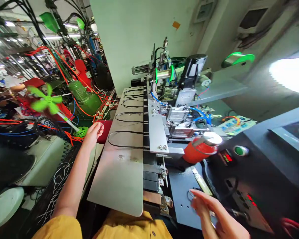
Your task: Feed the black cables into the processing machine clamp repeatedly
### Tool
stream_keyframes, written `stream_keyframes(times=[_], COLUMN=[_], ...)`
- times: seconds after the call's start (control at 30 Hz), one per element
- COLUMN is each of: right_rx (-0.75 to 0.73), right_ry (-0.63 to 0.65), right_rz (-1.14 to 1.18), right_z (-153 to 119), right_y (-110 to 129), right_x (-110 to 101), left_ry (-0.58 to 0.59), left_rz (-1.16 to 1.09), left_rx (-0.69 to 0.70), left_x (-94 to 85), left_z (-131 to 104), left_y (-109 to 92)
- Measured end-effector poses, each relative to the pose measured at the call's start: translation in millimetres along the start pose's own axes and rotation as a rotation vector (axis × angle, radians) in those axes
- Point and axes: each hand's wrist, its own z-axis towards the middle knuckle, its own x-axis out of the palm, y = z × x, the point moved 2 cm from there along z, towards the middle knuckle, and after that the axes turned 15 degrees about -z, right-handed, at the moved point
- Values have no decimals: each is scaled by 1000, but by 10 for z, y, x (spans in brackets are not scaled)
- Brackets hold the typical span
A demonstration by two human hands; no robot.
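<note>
My left hand (96, 132) is closed at the left, beside a dark red surface (106, 131) and the green base of a small fan (81, 131); what its fingers hold, if anything, is hidden. My right hand (209, 210) is low on the right, over a dark grey plate (180, 196), thumb and fingertips pinched near a small dark ring or wire loop (190, 195). Several black cable loops (126, 132) lie across the metal tray (117, 182), their ends in a dark rail (146, 127) along the machine.
A red bottle with a white lid (200, 149) stands beyond my right hand. The machine (178, 116) carries a green-rimmed wire spool (164, 73). A control box (249, 166) flanks the right side. A green motor (83, 94) and orange hoses are left.
</note>
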Motion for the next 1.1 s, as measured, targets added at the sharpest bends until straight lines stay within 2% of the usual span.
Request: stream_keyframes(times=[0.07, 0.13, 0.2, 0.23, 0.3, 0.37, 0.47, 0.53, 0.63, 0.67, 0.7, 0.73, 0.8, 0.87, 0.9, 0.97, 1.1], right_rx=[-40, -22, 50, 93, 179, 260, 340, 335, 263, 256, 267, 289, 320, 295, 276, 256, 280], right_ry=[22, 81, 139, 155, 166, 148, 138, 244, 518, 548, 517, 427, 150, -96, -179, -277, -354], right_rz=[52, 122, 207, 253, 345, 416, 433, 428, 491, 517, 532, 536, 519, 490, 472, 416, 327], right_z=[59, 109, 144, 154, 160, 150, 132, 136, 158, 166, 174, 180, 173, 141, 123, 94, 74], right_y=[83, 178, 272, 314, 383, 418, 398, 353, 299, 294, 297, 310, 368, 456, 499, 568, 621], right_x=[25, 66, 113, 139, 194, 243, 257, 229, 197, 199, 210, 230, 293, 383, 431, 515, 576], left_ry=[224, 555, 856, 954, 1051, 1071, 1059, 1119, 1310, 1323, 1289, 1224, 1088, 1031, 1018, 985, 931], left_rz=[-121, -166, -104, -47, 40, 104, 206, 295, 354, 341, 316, 278, 177, 65, 16, -44, -75], left_rx=[31, 53, 105, 145, 242, 320, 379, 414, 419, 402, 376, 344, 250, 130, 83, 35, 44], left_x=[367, 794, 1170, 1316, 1518, 1621, 1651, 1628, 1589, 1584, 1583, 1587, 1602, 1624, 1633, 1638, 1628], left_z=[-210, -548, -942, -1123, -1408, -1568, -1628, -1624, -1633, -1635, -1633, -1630, -1631, -1653, -1668, -1699, -1743], left_y=[-275, -473, -576, -591, -571, -509, -425, -409, -422, -429, -434, -434, -417, -378, -358, -326, -307])
